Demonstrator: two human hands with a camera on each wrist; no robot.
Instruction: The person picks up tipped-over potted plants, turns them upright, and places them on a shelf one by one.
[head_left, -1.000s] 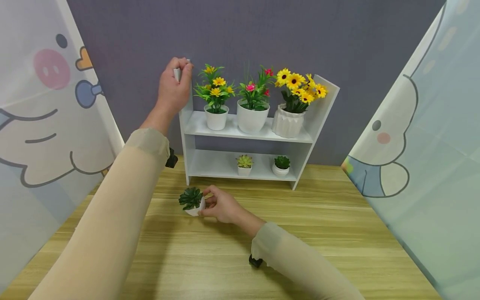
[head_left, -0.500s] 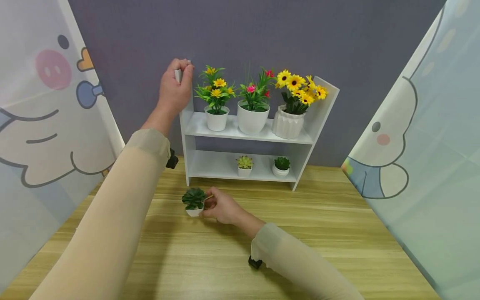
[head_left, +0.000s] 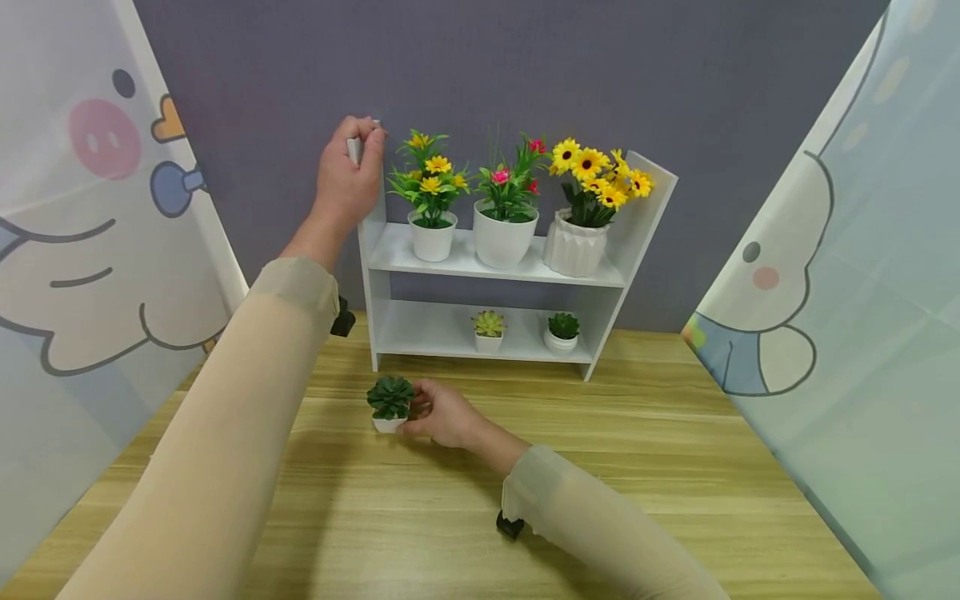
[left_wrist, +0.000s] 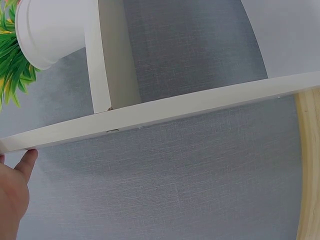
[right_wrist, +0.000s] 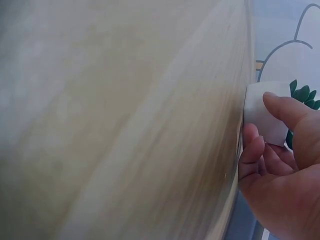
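At the shelf's upper left corner, my left hand [head_left: 349, 173] grips the top of the side panel of the white two-tier shelf [head_left: 427, 325]. The left wrist view shows its thumb against the panel's edge [left_wrist: 175, 106]. In front of the shelf, on the left, my right hand [head_left: 444, 417] holds a dark green succulent [head_left: 391, 395] by its small white pot [right_wrist: 265, 117]. Thumb and fingers pinch the pot from its right side. The plant stands upright, with the pot's base at the wooden tabletop [head_left: 420, 517].
The upper tier bears a yellow-flowered plant [head_left: 432, 237], a pink-flowered plant [head_left: 505, 237] and a sunflower pot [head_left: 576, 246]. Below sit a pale succulent [head_left: 489, 327] and a small green succulent [head_left: 562, 329]. A grey wall [head_left: 487, 67] backs the shelf; printed curtains [head_left: 840, 400] hang at both sides.
The succulent in my right hand has turned from tilted left to upright and shifted slightly right. My left hand keeps its grip on the shelf.
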